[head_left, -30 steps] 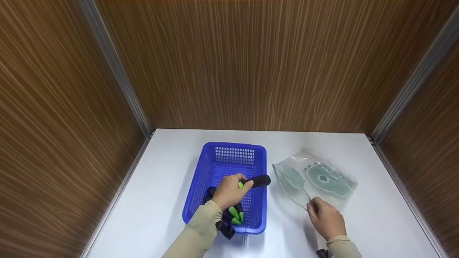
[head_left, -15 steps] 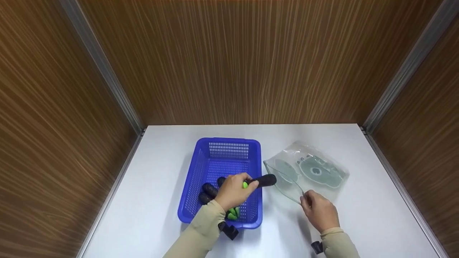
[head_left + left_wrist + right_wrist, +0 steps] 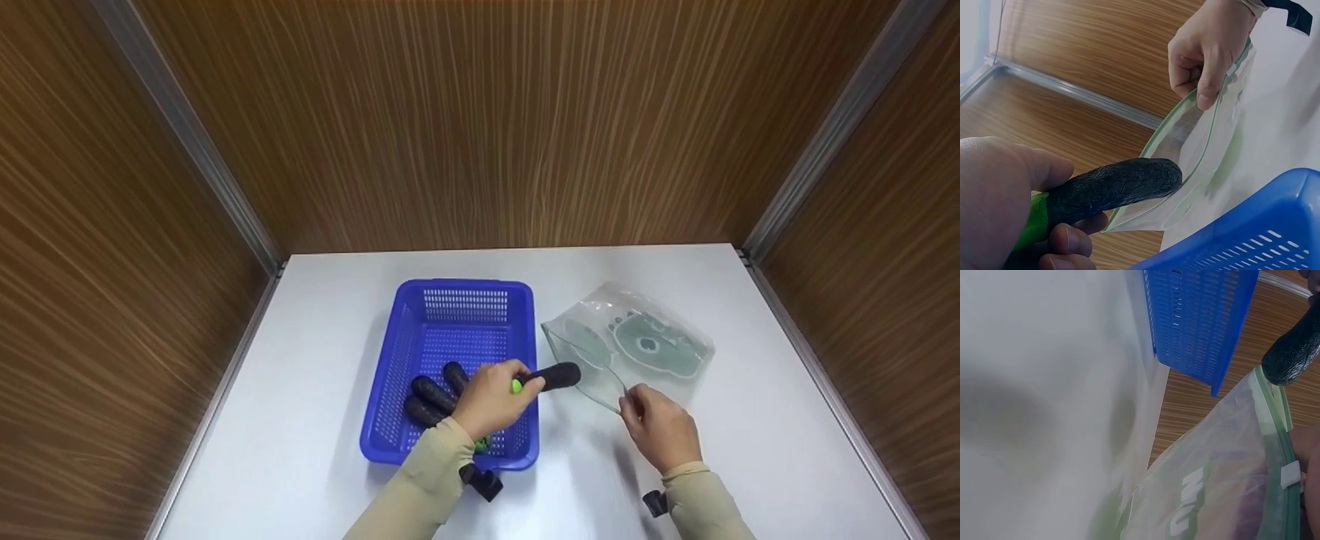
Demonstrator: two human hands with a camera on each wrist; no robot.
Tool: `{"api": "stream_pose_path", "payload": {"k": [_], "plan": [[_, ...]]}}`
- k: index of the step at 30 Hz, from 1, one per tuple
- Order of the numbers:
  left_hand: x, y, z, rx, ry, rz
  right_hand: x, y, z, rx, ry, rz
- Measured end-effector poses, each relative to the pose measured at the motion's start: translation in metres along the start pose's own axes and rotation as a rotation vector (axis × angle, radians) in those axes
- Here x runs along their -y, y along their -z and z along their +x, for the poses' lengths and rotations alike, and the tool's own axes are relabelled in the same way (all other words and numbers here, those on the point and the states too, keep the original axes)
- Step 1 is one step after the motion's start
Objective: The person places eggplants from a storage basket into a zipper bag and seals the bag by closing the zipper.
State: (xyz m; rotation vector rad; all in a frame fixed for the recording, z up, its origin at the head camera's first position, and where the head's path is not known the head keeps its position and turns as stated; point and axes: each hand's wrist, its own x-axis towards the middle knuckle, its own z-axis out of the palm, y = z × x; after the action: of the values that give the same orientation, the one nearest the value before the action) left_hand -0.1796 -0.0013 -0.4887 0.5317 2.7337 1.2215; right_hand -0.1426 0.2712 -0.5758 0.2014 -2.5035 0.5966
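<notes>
My left hand (image 3: 495, 397) grips a dark eggplant (image 3: 1117, 188) by its green stem end, above the right side of a blue basket (image 3: 375, 420). The eggplant's rounded tip points at the gaping mouth of a clear zip bag (image 3: 660, 345) with a green bear-like print. At the bag's near edge, my right hand (image 3: 660, 427) pinches the rim between thumb and fingers. A white slider (image 3: 1291, 474) shows on the bag's green zip in the right wrist view. Several more eggplants (image 3: 431, 394) lie in the basket, partly hidden under my left forearm.
Basket and bag rest side by side on a white table (image 3: 300, 322). Wood-grain panels (image 3: 480, 127) rise behind it and on both sides, with metal strips (image 3: 217, 172) at the corners. A black wrist camera (image 3: 481, 481) sits on each sleeve.
My left hand has carried the eggplant slightly right, so its tip now overlaps the bag's opening. My right hand keeps its pinch on the rim. The whole head view has shifted.
</notes>
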Motion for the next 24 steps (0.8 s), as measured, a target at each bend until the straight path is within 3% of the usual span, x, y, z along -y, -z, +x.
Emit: {"api": "stream_pose_path", "payload": {"k": [7,18,24], "plan": [[0.001,-0.006,0.002,-0.027,-0.040,0.041,0.001,-0.001,-0.001,-0.017,0.042,-0.009],[-0.007,-0.024,0.011,-0.002,-0.036,0.064,0.006,0.002,-0.001,-0.046,0.116,0.025],[-0.016,-0.036,0.017,0.036,0.001,0.070,0.003,0.008,0.000,-0.055,0.120,0.037]]}}
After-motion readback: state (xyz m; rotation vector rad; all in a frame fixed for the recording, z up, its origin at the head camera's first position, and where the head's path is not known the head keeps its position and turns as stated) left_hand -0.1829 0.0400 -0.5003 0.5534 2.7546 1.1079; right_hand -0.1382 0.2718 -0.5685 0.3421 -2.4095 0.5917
